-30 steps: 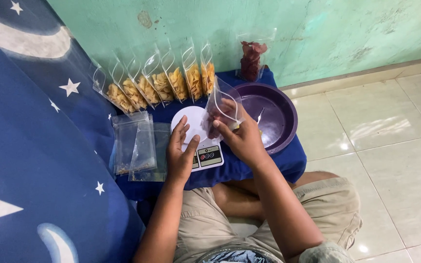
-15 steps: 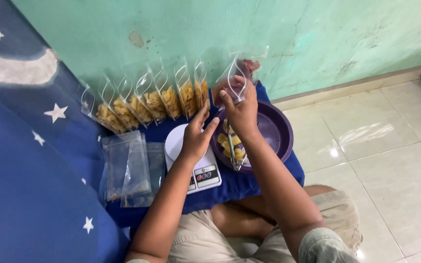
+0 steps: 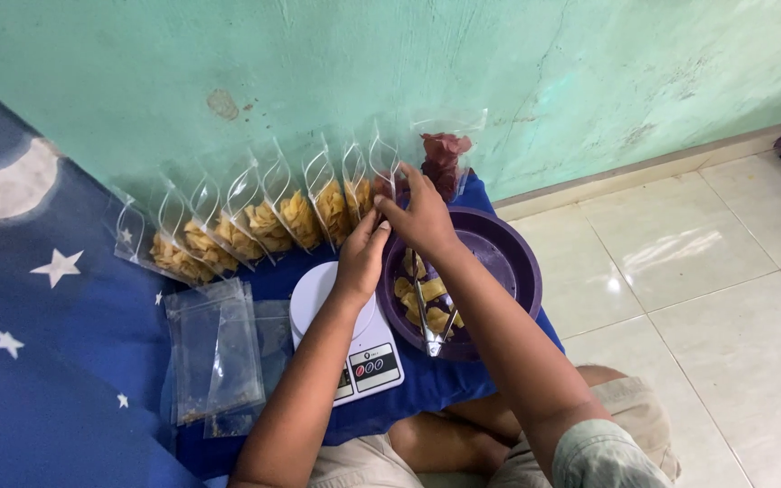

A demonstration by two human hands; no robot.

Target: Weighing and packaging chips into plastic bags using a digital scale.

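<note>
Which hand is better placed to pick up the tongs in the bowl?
Probably the right hand: its forearm lies straight over the purple bowl, above the tongs. The left hand is over the scale, farther off. Both now pinch the bag.

both hands point(image 3: 399, 230) moved the filled bag point(image 3: 381, 185) from the bowl, seemingly into the row point(image 3: 255, 221).

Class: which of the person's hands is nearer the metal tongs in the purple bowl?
Right. The right hand is above the purple bowl, just beyond the metal tongs; the left hand sits beside them, over the white scale.
</note>
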